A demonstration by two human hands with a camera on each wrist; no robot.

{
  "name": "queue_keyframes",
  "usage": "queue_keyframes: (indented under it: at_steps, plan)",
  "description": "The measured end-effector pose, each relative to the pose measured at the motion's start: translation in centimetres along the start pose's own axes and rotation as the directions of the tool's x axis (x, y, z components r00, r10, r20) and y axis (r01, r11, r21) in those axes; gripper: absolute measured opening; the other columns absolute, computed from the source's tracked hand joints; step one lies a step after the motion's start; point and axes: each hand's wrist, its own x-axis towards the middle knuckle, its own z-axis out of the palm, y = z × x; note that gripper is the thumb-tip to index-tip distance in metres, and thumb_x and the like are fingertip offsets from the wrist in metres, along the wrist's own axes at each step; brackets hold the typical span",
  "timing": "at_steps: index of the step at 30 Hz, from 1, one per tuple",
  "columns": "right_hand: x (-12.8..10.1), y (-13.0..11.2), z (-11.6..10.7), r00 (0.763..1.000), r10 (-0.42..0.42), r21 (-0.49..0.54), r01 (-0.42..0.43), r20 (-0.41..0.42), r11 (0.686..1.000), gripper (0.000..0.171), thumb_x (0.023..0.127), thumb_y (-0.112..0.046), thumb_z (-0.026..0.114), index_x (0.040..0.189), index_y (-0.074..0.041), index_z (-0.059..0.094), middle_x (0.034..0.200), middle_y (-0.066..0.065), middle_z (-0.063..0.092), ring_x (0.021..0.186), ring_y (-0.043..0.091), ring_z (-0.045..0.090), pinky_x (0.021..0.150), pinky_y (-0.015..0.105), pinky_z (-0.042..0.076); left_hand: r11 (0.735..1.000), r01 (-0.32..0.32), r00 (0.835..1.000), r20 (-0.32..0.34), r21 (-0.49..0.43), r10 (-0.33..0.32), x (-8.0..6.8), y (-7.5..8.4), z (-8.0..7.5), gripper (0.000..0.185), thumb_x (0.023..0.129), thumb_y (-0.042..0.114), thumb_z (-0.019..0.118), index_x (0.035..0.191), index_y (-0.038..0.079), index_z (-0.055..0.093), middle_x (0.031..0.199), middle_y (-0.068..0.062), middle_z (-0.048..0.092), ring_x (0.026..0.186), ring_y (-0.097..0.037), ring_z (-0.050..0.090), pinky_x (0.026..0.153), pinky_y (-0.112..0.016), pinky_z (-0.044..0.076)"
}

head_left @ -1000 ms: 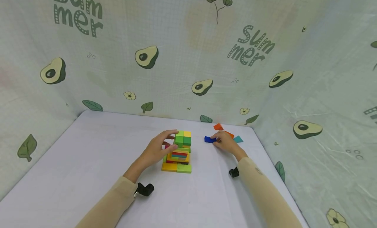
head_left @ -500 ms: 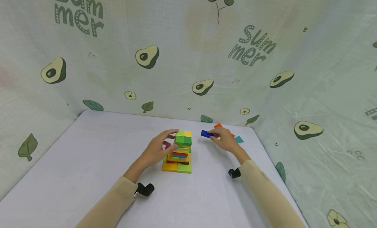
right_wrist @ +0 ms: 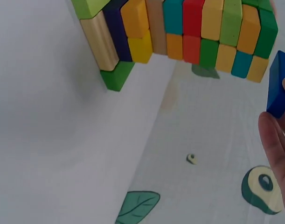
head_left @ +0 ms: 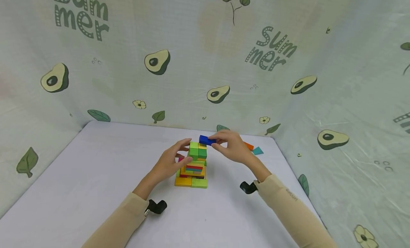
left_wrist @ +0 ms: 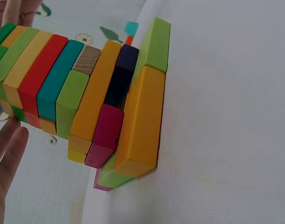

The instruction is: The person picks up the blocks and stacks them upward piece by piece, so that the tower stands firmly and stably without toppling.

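nearest the person, two beige sleeves reach forward over the pale counter (head_left: 96, 159), each with a small black wrist camera mount beneath it.

left hand (head_left: 169, 162): rests against the left side of the block tower (head_left: 193, 164), thumb and fingers lightly curved at the upper green cubes; judged to be steadying rather than gripping. the left wrist view shows only straight fingertips (left_wrist: 7, 154) beside the layers, not wrapped round any piece.

right hand (head_left: 229, 145): thumb and fingers pinch one end of the blue block (head_left: 206, 140), held level just above the tower's top at its far right corner, close to the yellow cube; contact cannot be told. in the right wrist view the blue block (right_wrist: 278, 85) hangs apart from the stacked layers.

step in hand, as judged: carrying the blue block onto the top of the tower. next move calls for a slow, level lowering onto the top cubes, square with them, and a gentle release so the uneven layers below do not shift.

farther back, right: an orange piece (head_left: 248, 146) and a teal triangle (head_left: 257, 151) lie on the counter near the avocado-print cloth wall (head_left: 205, 62). neither stands in the path.
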Motion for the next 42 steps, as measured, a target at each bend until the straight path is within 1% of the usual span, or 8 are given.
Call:
queue_keyframes:
  at_steps: [5, 11, 18, 25, 28, 31, 36, 42]
  plan:
    - [0.5, -1.3, 0.6, 0.999, -0.001, -0.002, 0.001, 0.035, 1.0, 0.028, 0.098, -0.012, 0.078, 0.127, -0.012, 0.077, 0.118, 0.001, 0.073, 0.1, 0.014, 0.07, 0.093, 0.033, 0.062, 1.0, -0.006, 1.0, 0.005, 0.001, 0.006, 0.0, 0.0, -0.1, 0.072, 0.102, 0.037, 0.074, 0.164, 0.032, 0.038, 0.154, -0.006, 0.057, 0.13, -0.039, 0.063, 0.101, -0.051, 0.059]
    - [0.9, -1.7, 1.3, 0.999, -0.01, 0.021, 0.009, 0.05, 1.0, 0.026, 0.099, -0.012, 0.078, 0.124, -0.012, 0.078, 0.117, 0.0, 0.074, 0.1, 0.014, 0.069, 0.094, 0.04, 0.062, 1.0, -0.021, 1.0, 0.009, -0.004, 0.021, 0.0, 0.0, -0.2, 0.072, 0.102, 0.036, 0.074, 0.163, 0.035, 0.038, 0.154, -0.005, 0.057, 0.129, -0.04, 0.062, 0.101, -0.053, 0.058]
    - [1.2, -1.9, 1.6, 0.998, -0.024, 0.013, 0.023, 0.052, 1.0, 0.026, 0.099, -0.013, 0.078, 0.125, -0.011, 0.077, 0.118, 0.001, 0.074, 0.101, 0.014, 0.069, 0.095, 0.035, 0.062, 0.999, -0.047, 0.999, 0.013, -0.001, 0.047, 0.0, 0.0, -0.2, 0.069, 0.102, 0.035, 0.073, 0.163, 0.034, 0.04, 0.155, -0.002, 0.056, 0.131, -0.039, 0.061, 0.101, -0.05, 0.059]
    - [1.2, -1.8, 1.7, 0.999, -0.023, 0.012, 0.022, 0.05, 1.0, 0.027, 0.098, -0.013, 0.079, 0.125, -0.011, 0.078, 0.118, 0.001, 0.074, 0.1, 0.014, 0.069, 0.094, 0.032, 0.061, 0.997, -0.067, 0.998, 0.003, 0.031, 0.067, -0.1, 0.0, -0.2, 0.069, 0.102, 0.037, 0.073, 0.162, 0.037, 0.04, 0.158, -0.001, 0.053, 0.131, -0.03, 0.062, 0.099, -0.045, 0.06]
    - [1.2, -1.8, 1.7, 0.998, -0.023, 0.016, 0.022, 0.052, 1.0, 0.027, 0.098, -0.013, 0.078, 0.125, -0.011, 0.078, 0.118, 0.001, 0.074, 0.101, 0.014, 0.069, 0.093, 0.032, 0.062, 0.997, -0.073, 0.997, -0.003, 0.031, 0.073, -0.1, -0.1, -0.2, 0.068, 0.102, 0.036, 0.073, 0.162, 0.036, 0.041, 0.158, -0.002, 0.054, 0.13, -0.03, 0.063, 0.098, -0.045, 0.061]
    - [1.2, -1.7, 1.8, 0.998, -0.022, 0.019, 0.021, 0.057, 1.0, 0.027, 0.099, -0.014, 0.078, 0.126, -0.012, 0.077, 0.119, 0.001, 0.074, 0.103, 0.016, 0.069, 0.093, 0.033, 0.062, 0.997, -0.069, 0.998, -0.002, 0.029, 0.069, -0.1, -0.2, -0.2, 0.068, 0.102, 0.037, 0.073, 0.162, 0.036, 0.041, 0.158, -0.002, 0.054, 0.13, -0.031, 0.063, 0.098, -0.047, 0.061]
    - [0.8, -1.1, 1.5, 0.999, -0.013, 0.013, 0.012, 0.049, 1.0, 0.03, 0.1, -0.017, 0.077, 0.129, -0.013, 0.075, 0.123, 0.0, 0.073, 0.107, 0.021, 0.07, 0.093, 0.04, 0.063, 0.999, -0.048, 0.999, 0.007, 0.022, 0.048, 0.0, -0.2, -0.2, 0.068, 0.102, 0.037, 0.073, 0.161, 0.039, 0.041, 0.157, -0.002, 0.054, 0.13, -0.03, 0.063, 0.099, -0.05, 0.06]
    - [-0.6, 0.9, 0.2, 0.999, 0.037, -0.027, -0.037, 0.019, 0.999, 0.036, 0.099, -0.017, 0.078, 0.135, -0.012, 0.072, 0.129, 0.005, 0.072, 0.11, 0.025, 0.071, 0.091, 0.038, 0.063, 0.999, -0.036, 0.999, 0.009, 0.026, 0.036, 0.0, -0.3, -0.2, 0.068, 0.102, 0.036, 0.074, 0.161, 0.041, 0.041, 0.159, -0.001, 0.053, 0.13, -0.035, 0.063, 0.098, -0.048, 0.06]
